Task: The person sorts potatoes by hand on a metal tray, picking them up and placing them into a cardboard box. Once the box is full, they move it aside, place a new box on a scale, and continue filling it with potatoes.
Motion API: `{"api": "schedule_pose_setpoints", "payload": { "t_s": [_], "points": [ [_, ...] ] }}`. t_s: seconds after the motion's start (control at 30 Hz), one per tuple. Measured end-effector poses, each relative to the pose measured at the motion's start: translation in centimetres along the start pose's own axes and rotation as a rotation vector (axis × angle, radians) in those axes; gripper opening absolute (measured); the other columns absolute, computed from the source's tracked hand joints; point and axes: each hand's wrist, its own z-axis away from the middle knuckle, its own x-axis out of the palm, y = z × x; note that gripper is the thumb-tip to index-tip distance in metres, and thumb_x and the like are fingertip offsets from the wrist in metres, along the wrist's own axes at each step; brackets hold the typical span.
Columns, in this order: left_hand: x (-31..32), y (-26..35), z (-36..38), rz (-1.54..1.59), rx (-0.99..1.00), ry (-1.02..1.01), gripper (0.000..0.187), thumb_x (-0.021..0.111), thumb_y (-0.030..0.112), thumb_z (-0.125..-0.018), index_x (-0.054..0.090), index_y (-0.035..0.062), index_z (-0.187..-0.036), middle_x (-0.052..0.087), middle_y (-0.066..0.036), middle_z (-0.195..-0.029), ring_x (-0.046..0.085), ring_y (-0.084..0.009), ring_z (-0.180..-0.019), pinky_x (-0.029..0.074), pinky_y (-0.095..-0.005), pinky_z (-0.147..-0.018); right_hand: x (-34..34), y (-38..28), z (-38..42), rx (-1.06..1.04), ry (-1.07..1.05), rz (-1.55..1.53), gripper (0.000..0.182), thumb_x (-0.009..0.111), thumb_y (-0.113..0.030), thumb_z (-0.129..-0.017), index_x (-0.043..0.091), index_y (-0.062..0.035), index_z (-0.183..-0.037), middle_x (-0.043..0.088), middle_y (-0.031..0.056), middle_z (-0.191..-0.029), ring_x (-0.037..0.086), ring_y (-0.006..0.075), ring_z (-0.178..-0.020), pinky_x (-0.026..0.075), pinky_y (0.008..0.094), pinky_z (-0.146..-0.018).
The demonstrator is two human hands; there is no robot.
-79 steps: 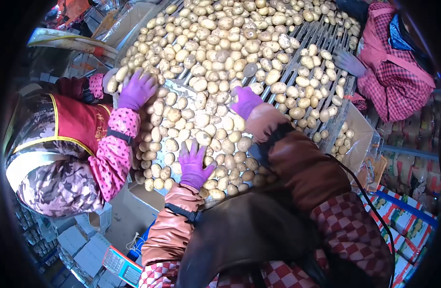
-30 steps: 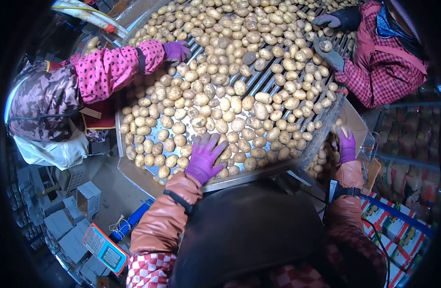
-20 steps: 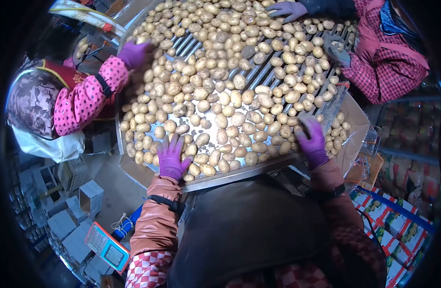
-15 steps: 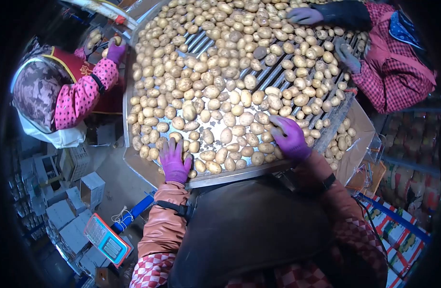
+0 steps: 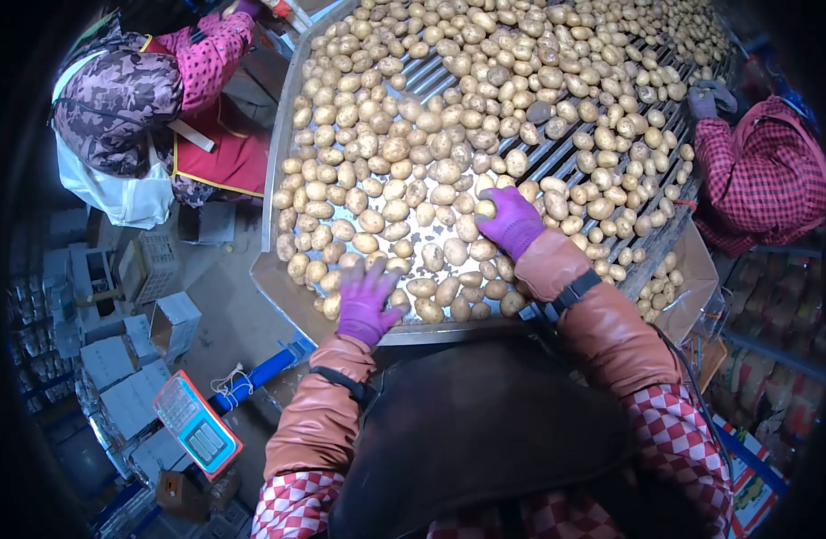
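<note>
Many potatoes (image 5: 395, 150) lie spread over a metal sorting table (image 5: 449, 331) with dark roller bars (image 5: 556, 154) on its right side. My left hand (image 5: 368, 301), in a purple glove, rests on potatoes near the table's front edge, with its fingers spread. Further right and higher up, my right hand (image 5: 510, 221), in a purple glove too, has its fingers curled round a potato (image 5: 485, 209).
A co-worker (image 5: 125, 108) stands at the left, another (image 5: 763, 171) at the right. Stacked boxes (image 5: 130, 359) and a red-framed scale (image 5: 197, 424) are at the lower left. Cardboard (image 5: 687, 278) borders the table's right corner.
My right hand has moved left and up across the table and now holds a potato. The left co-worker has turned and reaches further up. The right co-worker's hands have drawn back. The view has shifted.
</note>
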Motion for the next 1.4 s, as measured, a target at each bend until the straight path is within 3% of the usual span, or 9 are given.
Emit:
{"api": "schedule_pose_setpoints", "payload": {
  "t_s": [0.17,0.3,0.47,0.53,0.7,0.9,1.17,1.3,1.4],
  "points": [
    [-2.1,-0.7,-1.0,-0.091,-0.422,0.071,0.054,0.068,0.032,-0.080,0.058,0.0120,-0.129,0.049,-0.017,-0.139,0.040,-0.0428,-0.131,0.029,-0.0576,-0.105,-5.0,-1.1,4.1,0.572,-0.283,-1.603,0.042,0.057,-0.027,-0.099,0.048,-0.0020,-0.131,0.060,0.0155,-0.119,0.064,0.0320,-0.107,0.055,0.0388,-0.089],
    [-0.5,-1.1,-6.7,-0.055,-0.101,0.359,0.051,0.067,0.029,-0.081,0.059,0.0119,-0.128,0.050,-0.017,-0.140,0.041,-0.0436,-0.131,0.030,-0.0570,-0.106,-7.9,-2.9,7.4,0.433,-0.289,-1.579,0.038,0.063,-0.010,-0.094,0.055,-0.0009,-0.129,0.056,0.0113,-0.124,0.059,0.0219,-0.112,0.051,0.0323,-0.095],
    [2.9,0.6,-15.2,0.124,-0.081,0.124,0.071,0.069,0.045,-0.080,0.048,0.0199,-0.142,0.043,-0.016,-0.147,0.034,-0.0397,-0.138,0.022,-0.0624,-0.110,-8.6,-2.5,10.6,0.281,0.029,-1.737,0.061,0.063,-0.002,-0.087,0.039,-0.0065,-0.144,0.054,0.0089,-0.127,0.060,0.0188,-0.111,0.050,0.0309,-0.096],
    [3.3,4.5,-15.6,-0.072,-0.147,-0.133,0.082,0.068,0.058,-0.076,0.043,0.0242,-0.146,0.034,-0.016,-0.154,0.025,-0.0411,-0.143,0.011,-0.0737,-0.107,-8.9,-1.5,11.9,0.185,0.203,-1.542,0.063,0.070,-0.002,-0.083,0.044,-0.0030,-0.141,0.052,0.0088,-0.133,0.053,0.0176,-0.122,0.042,0.0317,-0.105],
    [5.6,6.7,-12.4,-0.042,-0.043,-0.043,0.077,0.071,0.050,-0.079,0.044,0.0209,-0.145,0.019,-0.031,-0.156,0.017,-0.0434,-0.147,0.005,-0.0733,-0.109,-11.1,0.9,15.8,0.286,0.490,-0.967,0.064,0.081,-0.004,-0.074,0.055,-0.0054,-0.133,0.054,0.0069,-0.129,0.052,0.0174,-0.120,0.043,0.0324,-0.104],
    [5.1,7.2,-12.3,-0.112,-0.042,-0.045,0.073,0.073,0.041,-0.079,0.047,0.0165,-0.143,0.019,-0.028,-0.157,0.021,-0.0440,-0.145,0.006,-0.0692,-0.111,-11.9,3.1,18.9,0.277,0.794,-0.566,0.059,0.089,-0.021,-0.065,0.064,-0.0100,-0.117,0.062,0.0106,-0.114,0.058,0.0279,-0.106,0.046,0.0391,-0.096],
    [5.7,6.9,-12.0,-0.175,0.022,0.013,0.070,0.068,0.036,-0.083,0.043,0.0157,-0.146,0.019,-0.030,-0.157,0.020,-0.0450,-0.145,0.008,-0.0635,-0.115,-26.3,4.3,30.4,0.421,1.184,-0.423,0.049,0.069,-0.004,-0.086,0.050,-0.0004,-0.132,0.060,0.0103,-0.120,0.058,0.0200,-0.111,0.047,0.0338,-0.098],
    [6.3,6.9,-12.0,-0.135,0.021,0.025,0.072,0.067,0.036,-0.084,0.039,0.0164,-0.148,0.019,-0.029,-0.157,0.019,-0.0432,-0.146,0.006,-0.0657,-0.114,-35.4,15.0,39.9,0.419,1.715,0.142,0.050,0.069,-0.030,-0.087,0.053,0.0013,-0.123,0.063,0.0130,-0.111,0.061,0.0176,-0.098,0.050,0.0334,-0.087],
    [6.0,7.2,-11.9,-0.163,-0.007,0.031,0.077,0.069,0.037,-0.082,0.037,0.0177,-0.149,0.019,-0.027,-0.158,0.020,-0.0407,-0.147,0.002,-0.0694,-0.112,-34.7,26.8,50.4,0.889,1.259,0.786,0.058,0.071,-0.022,-0.085,0.048,0.0019,-0.132,0.059,0.0208,-0.125,0.060,0.0294,-0.110,0.049,0.0385,-0.094]
  ]
}}
